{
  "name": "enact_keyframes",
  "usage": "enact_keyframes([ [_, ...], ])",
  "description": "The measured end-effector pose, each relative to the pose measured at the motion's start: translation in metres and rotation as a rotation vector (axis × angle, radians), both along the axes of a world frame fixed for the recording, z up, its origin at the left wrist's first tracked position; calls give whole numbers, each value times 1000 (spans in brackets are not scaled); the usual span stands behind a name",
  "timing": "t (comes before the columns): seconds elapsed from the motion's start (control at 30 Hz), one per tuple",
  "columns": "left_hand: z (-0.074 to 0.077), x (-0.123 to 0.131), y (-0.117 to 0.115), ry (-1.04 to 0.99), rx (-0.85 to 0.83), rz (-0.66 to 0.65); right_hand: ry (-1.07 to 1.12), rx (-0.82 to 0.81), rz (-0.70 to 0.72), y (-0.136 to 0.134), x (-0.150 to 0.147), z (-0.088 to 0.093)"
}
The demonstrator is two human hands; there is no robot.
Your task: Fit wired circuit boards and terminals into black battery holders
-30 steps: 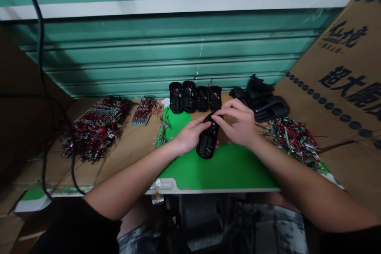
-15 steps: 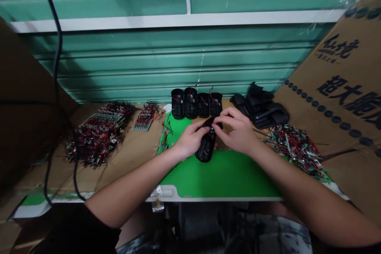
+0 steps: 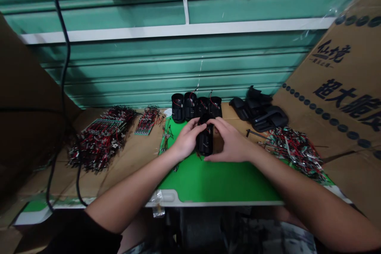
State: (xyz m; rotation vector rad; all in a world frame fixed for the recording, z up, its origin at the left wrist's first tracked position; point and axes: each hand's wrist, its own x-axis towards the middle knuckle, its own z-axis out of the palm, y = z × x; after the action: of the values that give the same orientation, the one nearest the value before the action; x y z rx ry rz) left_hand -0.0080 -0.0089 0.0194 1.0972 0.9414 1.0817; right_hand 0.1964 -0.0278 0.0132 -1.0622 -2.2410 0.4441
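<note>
A black plastic housing (image 3: pixel 204 143), rounded and hollow at its far end, stands over the green mat between my hands. My left hand (image 3: pixel 188 139) grips its left side, with the thumb near the upper opening. My right hand (image 3: pixel 230 139) curves around the right side. Its index finger touches the upper end, while the other digit reaches close to the lower end. A bit of red wire shows beside the housing's bottom. Behind my hands, several similar black housings (image 3: pixel 177 109) stand in a row with thin red and black wires in them.
Wired circuit boards lie in a large pile (image 3: pixel 97 139) and a smaller bunch (image 3: pixel 146 121) at left. Another wire pile (image 3: pixel 297 152) is at right, below black plastic covers (image 3: pixel 263 111). A black cable (image 3: pixel 64 71) hangs at left. Cardboard (image 3: pixel 336 87) walls the right side.
My right hand has gone from a pinch at the housing's upper end to a wider curve along its right side. The view has tilted upward, showing more of the power strip.
</note>
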Motion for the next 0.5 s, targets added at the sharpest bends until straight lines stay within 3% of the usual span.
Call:
enact_keyframes([
  [0.1, 6, -20, 18, 327, 218, 157, 8, 0, -19, 3, 2, -2],
  [0.17, 8, -38, 38, 570, 431, 362, -5, -30, -29, 4, 3, -3],
  [0.23, 7, -56, 59, 751, 472, 576, -37, -80, -28, 5, 3, -5],
  [0.27, 5, -62, 68, 823, 429, 610, -56, -104, -26, 5, 3, -7],
  [0.37, -2, -72, 84, 967, 239, 543, -103, -148, -27, 6, 2, -12],
  [0.5, -6, -65, 86, 1127, 94, 394, -114, -140, -22, 7, 2, -17],
])
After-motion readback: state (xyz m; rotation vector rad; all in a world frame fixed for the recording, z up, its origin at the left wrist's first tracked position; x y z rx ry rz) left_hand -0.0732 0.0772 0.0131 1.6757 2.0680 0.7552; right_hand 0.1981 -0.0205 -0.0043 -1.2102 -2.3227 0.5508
